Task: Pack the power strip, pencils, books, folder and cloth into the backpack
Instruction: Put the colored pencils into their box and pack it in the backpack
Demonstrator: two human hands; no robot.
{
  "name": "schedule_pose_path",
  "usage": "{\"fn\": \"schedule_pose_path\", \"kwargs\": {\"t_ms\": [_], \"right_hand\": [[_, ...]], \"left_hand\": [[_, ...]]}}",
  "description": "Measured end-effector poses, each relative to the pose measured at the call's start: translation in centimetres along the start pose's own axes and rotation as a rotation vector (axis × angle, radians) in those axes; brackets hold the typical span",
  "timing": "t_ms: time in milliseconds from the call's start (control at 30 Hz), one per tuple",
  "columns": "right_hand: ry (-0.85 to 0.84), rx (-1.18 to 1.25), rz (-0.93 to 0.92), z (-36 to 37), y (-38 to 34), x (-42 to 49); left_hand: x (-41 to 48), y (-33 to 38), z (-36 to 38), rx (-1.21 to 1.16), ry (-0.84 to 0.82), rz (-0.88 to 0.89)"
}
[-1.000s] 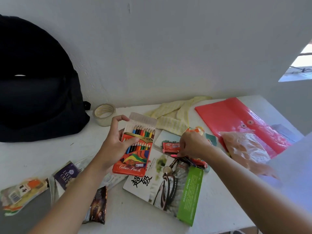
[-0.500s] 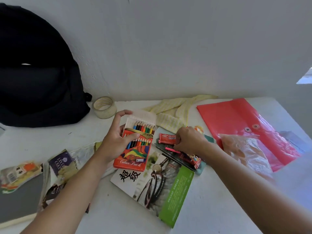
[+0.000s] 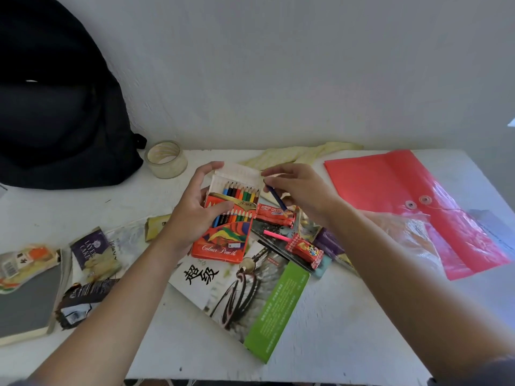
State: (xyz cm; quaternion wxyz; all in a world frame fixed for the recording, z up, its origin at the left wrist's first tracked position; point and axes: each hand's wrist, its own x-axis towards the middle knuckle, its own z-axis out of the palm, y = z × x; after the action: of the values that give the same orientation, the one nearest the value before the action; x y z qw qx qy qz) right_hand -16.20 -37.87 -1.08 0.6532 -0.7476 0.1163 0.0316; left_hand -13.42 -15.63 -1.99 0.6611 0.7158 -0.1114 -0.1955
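Observation:
My left hand [image 3: 192,213] grips an orange colour pencil box [image 3: 228,232] with its flap open, held just above the table. My right hand [image 3: 303,190] pinches a dark blue pencil [image 3: 274,196] right beside the box's open top. A pink pencil [image 3: 276,235] lies on the books below. A book with a green band [image 3: 250,296] lies flat in the middle. The red folder [image 3: 404,201] lies at the right. A pale yellow cloth [image 3: 301,154] lies by the wall. The black backpack [image 3: 55,107] stands at the far left.
A roll of clear tape [image 3: 166,160] sits next to the backpack. Snack wrappers [image 3: 92,252] and a grey book [image 3: 25,305] lie at the left edge. Red candy packets [image 3: 303,249] and a crumpled clear plastic bag [image 3: 409,238] lie right of the books. The white table [image 3: 334,330] ends close in front.
My right hand has lifted from the items on the books and now holds a blue pencil up beside the box. My left hand has kept hold of the box.

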Motion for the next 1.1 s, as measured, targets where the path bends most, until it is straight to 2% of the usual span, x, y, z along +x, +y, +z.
{"fn": "schedule_pose_path", "kwargs": {"t_ms": [167,267,400,567,700,800,900,967,1100], "right_hand": [[0.038,0.309,-0.092,1.9,-1.6,0.7],[0.114,0.349,-0.183,2.7,-3.1,1.3],[0.179,0.077,-0.255,4.0,-4.0,2.0],[0.145,-0.263,-0.39,4.8,-3.1,2.4],[0.077,-0.51,-0.43,4.7,-2.5,2.1],[0.118,-0.455,-0.494,3.9,-1.9,1.7],[0.156,-0.383,-0.436,2.1,-1.5,1.4],[0.081,-0.521,-0.369,0.9,-0.9,1.3],[-0.232,-0.945,-0.172,0.1,1.3,1.1]], "left_hand": [[0.2,0.2,0.2,-0.006,0.002,-0.004],[0.3,0.4,0.4,-0.011,-0.003,-0.016],[0.3,0.9,0.6,0.018,-0.007,-0.015],[0.4,1.3,0.4,0.014,0.035,0.004],[0.4,1.1,0.4,0.014,0.036,0.002],[0.5,0.8,0.4,0.005,0.043,-0.003],[0.7,0.5,-0.1,0.002,0.067,-0.027],[0.9,0.2,-0.6,0.013,0.085,-0.04],[1.1,-0.2,-1.3,0.0,0.097,-0.051]]}}
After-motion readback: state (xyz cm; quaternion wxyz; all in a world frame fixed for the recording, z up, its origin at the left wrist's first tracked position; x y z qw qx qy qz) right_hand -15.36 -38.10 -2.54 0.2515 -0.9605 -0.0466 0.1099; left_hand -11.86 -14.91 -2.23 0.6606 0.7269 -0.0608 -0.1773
